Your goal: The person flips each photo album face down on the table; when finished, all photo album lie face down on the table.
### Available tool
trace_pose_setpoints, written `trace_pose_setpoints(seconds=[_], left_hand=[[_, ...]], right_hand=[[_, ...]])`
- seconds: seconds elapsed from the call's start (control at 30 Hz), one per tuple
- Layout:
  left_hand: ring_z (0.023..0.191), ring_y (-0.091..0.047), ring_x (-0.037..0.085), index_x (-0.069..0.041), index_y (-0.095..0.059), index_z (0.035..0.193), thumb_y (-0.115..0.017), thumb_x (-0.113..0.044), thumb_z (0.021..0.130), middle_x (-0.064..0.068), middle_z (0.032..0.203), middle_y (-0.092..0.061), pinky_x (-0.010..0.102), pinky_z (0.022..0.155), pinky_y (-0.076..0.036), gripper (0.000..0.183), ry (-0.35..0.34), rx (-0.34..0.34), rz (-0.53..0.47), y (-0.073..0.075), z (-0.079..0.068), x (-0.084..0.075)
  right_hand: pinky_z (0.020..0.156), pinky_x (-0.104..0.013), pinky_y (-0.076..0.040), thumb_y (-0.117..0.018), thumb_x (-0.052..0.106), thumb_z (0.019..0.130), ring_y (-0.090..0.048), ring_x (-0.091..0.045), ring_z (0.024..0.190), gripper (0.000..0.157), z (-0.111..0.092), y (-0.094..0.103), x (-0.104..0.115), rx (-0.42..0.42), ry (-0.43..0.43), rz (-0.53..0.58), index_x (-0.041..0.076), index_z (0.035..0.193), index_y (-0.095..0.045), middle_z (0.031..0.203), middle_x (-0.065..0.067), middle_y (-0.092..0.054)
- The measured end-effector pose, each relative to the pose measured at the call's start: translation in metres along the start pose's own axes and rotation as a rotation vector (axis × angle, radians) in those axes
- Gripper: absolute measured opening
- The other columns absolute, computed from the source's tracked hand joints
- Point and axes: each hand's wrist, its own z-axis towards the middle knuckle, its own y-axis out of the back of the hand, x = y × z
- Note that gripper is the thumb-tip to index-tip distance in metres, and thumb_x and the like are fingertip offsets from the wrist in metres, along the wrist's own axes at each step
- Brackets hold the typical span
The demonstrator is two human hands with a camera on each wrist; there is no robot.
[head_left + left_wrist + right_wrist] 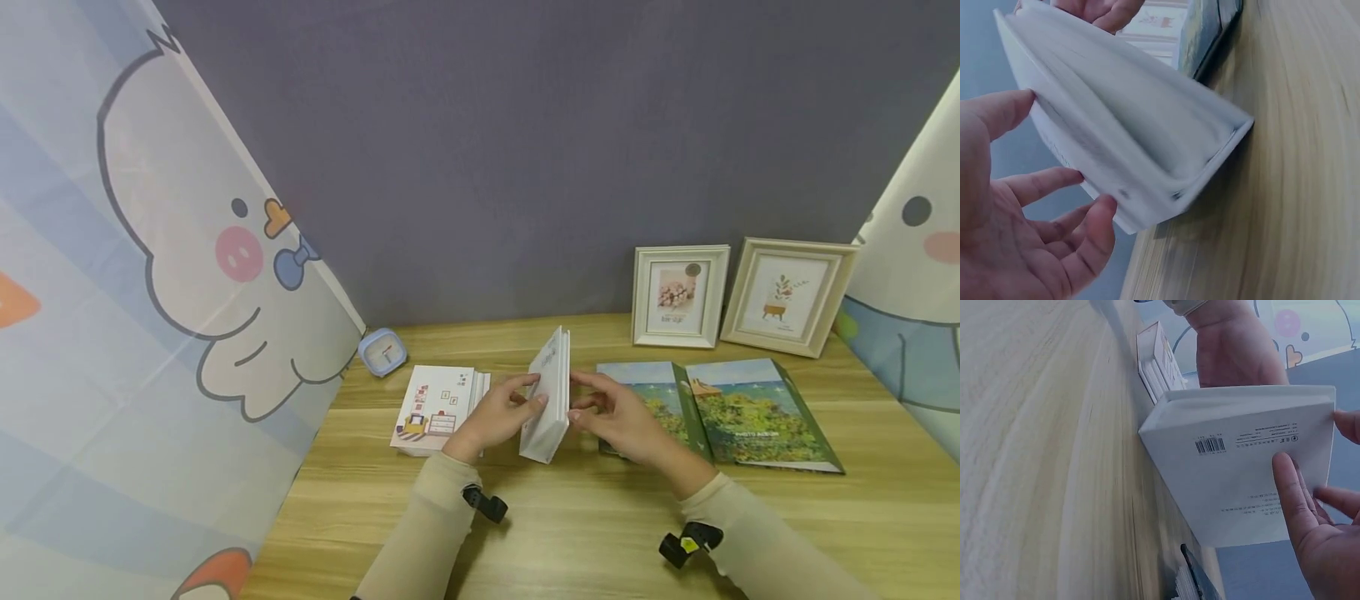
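A thick white photo album (551,387) is held upright and tilted between both hands. My left hand (498,417) grips its left side, with curled fingertips on the cover; in the left wrist view that hand (1035,231) is against the album's edge (1116,106), where the pages gape a little. On the other side, my right hand (618,417) holds the back cover and edge. In the right wrist view the back cover (1241,481) shows a barcode and print, with a finger of the right hand (1329,550) across it. Whether the lower corner touches the table, I cannot tell.
White albums (435,408) with a drawn room on top lie at the left, beside a blue clock (383,352). Two green photo albums (765,412) lie at the right. Behind them stand two picture frames (680,296). A grey curtain (487,167) borders the wooden table (570,533).
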Motion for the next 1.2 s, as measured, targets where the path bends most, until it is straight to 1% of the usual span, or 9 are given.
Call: trace_pose_setpoints(seconds=[0.1,0.23,0.37,0.53,0.6,0.67,0.83,1.0,1.2], left_hand=[[0.111,-0.066,0.024,-0.016,-0.051,0.156,-0.056,-0.047,0.107,0.007,0.15,-0.055,0.041,0.083,-0.061,0.058,-0.017,0.037,-0.091,0.0,0.0,0.0],[0.113,-0.067,0.023,-0.014,-0.048,0.157,-0.052,-0.044,0.11,0.008,0.151,-0.054,0.044,0.084,-0.062,0.056,-0.038,0.072,-0.175,-0.001,0.001,0.002],[0.108,-0.07,0.022,-0.012,-0.047,0.157,-0.047,-0.046,0.112,0.008,0.145,-0.058,0.046,0.084,-0.062,0.057,-0.022,0.085,-0.237,-0.001,0.002,0.004],[0.102,-0.072,0.032,-0.003,-0.049,0.153,-0.041,-0.05,0.112,0.017,0.128,-0.067,0.061,0.086,-0.058,0.063,-0.007,0.093,-0.361,0.001,-0.001,0.001],[0.103,-0.071,0.032,-0.002,-0.049,0.153,-0.043,-0.05,0.112,0.016,0.128,-0.066,0.064,0.087,-0.057,0.063,-0.002,0.097,-0.374,0.002,-0.001,-0.001],[0.105,-0.069,0.03,-0.002,-0.05,0.152,-0.049,-0.049,0.11,0.013,0.133,-0.063,0.063,0.087,-0.057,0.063,0.002,0.098,-0.365,0.002,-0.001,-0.003],[0.113,-0.064,0.026,-0.004,-0.05,0.151,-0.062,-0.044,0.105,0.012,0.142,-0.054,0.06,0.088,-0.058,0.062,0.038,0.106,-0.343,0.004,-0.003,-0.01],[0.114,-0.064,0.027,-0.004,-0.046,0.154,-0.067,-0.039,0.103,0.012,0.144,-0.053,0.059,0.09,-0.058,0.065,0.07,0.112,-0.364,0.004,-0.005,-0.016],[0.105,-0.067,0.026,-0.002,-0.046,0.153,-0.069,-0.033,0.1,0.012,0.138,-0.055,0.049,0.083,-0.062,0.065,0.082,0.093,-0.358,0.005,-0.005,-0.016]], right_hand=[[0.085,-0.043,-0.062,-0.077,0.011,0.098,-0.064,-0.041,0.118,0.063,0.0,-0.002,0.0,0.008,0.014,-0.04,0.004,0.154,-0.049,0.154,-0.021,-0.044],[0.082,-0.036,-0.061,-0.079,0.016,0.096,-0.061,-0.043,0.121,0.065,-0.001,-0.003,-0.003,0.036,0.013,-0.086,0.013,0.155,-0.051,0.151,-0.018,-0.046],[0.084,-0.039,-0.061,-0.08,0.016,0.095,-0.059,-0.043,0.122,0.068,-0.001,-0.005,-0.006,0.051,0.025,-0.12,0.016,0.156,-0.05,0.149,-0.017,-0.046],[0.087,-0.052,-0.06,-0.083,0.018,0.093,-0.059,-0.045,0.121,0.072,-0.002,-0.008,-0.008,0.057,0.076,-0.215,0.012,0.156,-0.049,0.147,-0.018,-0.047],[0.088,-0.057,-0.058,-0.084,0.018,0.092,-0.059,-0.046,0.121,0.074,-0.002,-0.009,-0.008,0.062,0.084,-0.24,0.012,0.157,-0.049,0.146,-0.017,-0.047],[0.089,-0.059,-0.057,-0.085,0.017,0.091,-0.058,-0.045,0.122,0.075,-0.002,-0.009,-0.009,0.068,0.082,-0.251,0.013,0.157,-0.049,0.147,-0.015,-0.046],[0.093,-0.058,-0.057,-0.085,0.018,0.091,-0.056,-0.043,0.125,0.077,-0.002,-0.01,-0.01,0.085,0.08,-0.257,0.015,0.158,-0.048,0.147,-0.012,-0.045],[0.094,-0.058,-0.056,-0.088,0.017,0.088,-0.056,-0.04,0.125,0.079,-0.002,-0.011,-0.011,0.078,0.075,-0.256,0.015,0.157,-0.049,0.147,-0.011,-0.046],[0.096,-0.054,-0.057,-0.089,0.012,0.086,-0.055,-0.039,0.127,0.079,-0.001,-0.012,-0.015,0.082,0.058,-0.25,0.016,0.156,-0.052,0.148,-0.011,-0.046]])
